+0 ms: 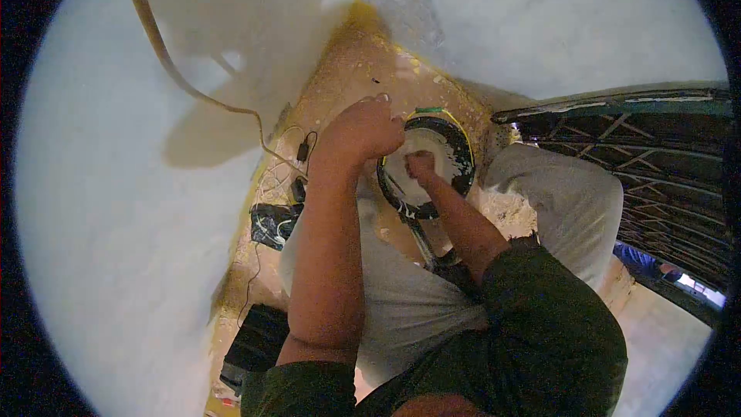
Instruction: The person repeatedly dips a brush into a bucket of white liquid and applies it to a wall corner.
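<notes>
A round black bucket (465,156) stands on the floor between my knees, holding a pale, whitish paste (436,139) that also smears its inner wall. My right hand (421,166) is closed, down over the paste inside the rim; what it grips, if anything, I cannot make out. Just left of the bucket, my left hand (370,133) is raised with its fingers curled, their inner side hidden from view. Below the bucket, close to my leg, lies a tool with a greyish shaft (421,241). A green patch (429,110) shows at the far rim.
Pale walls meet in a corner ahead. A hanging hose or cable (158,46) runs down the left wall to tangled wires (274,185) and a black-wrapped bundle (270,225). A black case (255,347) lies at lower left. A dark metal lattice (648,147) stands on the right.
</notes>
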Action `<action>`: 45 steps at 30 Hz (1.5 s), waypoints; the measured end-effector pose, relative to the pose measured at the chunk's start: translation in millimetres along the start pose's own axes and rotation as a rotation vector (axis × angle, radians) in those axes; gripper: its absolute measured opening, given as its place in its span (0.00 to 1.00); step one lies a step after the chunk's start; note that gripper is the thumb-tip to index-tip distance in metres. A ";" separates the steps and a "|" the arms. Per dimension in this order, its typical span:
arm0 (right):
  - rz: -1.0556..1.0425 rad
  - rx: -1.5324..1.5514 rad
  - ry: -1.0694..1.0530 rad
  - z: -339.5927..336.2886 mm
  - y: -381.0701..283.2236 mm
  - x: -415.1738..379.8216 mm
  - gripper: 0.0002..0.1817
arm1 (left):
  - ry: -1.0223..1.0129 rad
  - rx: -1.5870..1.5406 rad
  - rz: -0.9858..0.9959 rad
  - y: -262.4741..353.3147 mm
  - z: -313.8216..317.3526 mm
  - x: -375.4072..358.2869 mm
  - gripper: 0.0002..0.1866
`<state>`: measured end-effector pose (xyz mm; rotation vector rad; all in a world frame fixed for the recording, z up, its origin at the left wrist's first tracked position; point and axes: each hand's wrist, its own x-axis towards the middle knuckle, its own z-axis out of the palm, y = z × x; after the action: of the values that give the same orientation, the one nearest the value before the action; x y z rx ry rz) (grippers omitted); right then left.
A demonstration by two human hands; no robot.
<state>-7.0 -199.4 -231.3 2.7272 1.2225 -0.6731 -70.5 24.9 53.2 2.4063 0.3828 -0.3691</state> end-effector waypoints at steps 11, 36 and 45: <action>0.727 1.604 -0.236 41.3 33.3 43.1 0.09 | -0.022 -0.090 -0.101 24.7 -28.4 -18.0 0.27; 0.509 2.060 -0.027 -5.7 15.4 15.3 0.08 | -0.140 0.004 -0.125 21.3 -23.0 -2.0 0.28; -0.230 0.717 -0.514 19.7 45.1 -14.0 0.11 | -0.054 0.068 -0.092 36.9 -33.7 -7.4 0.24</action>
<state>10.6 -244.5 -247.9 2.5779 1.3401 -2.0235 -58.5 18.5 101.8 2.4447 0.4640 -0.4942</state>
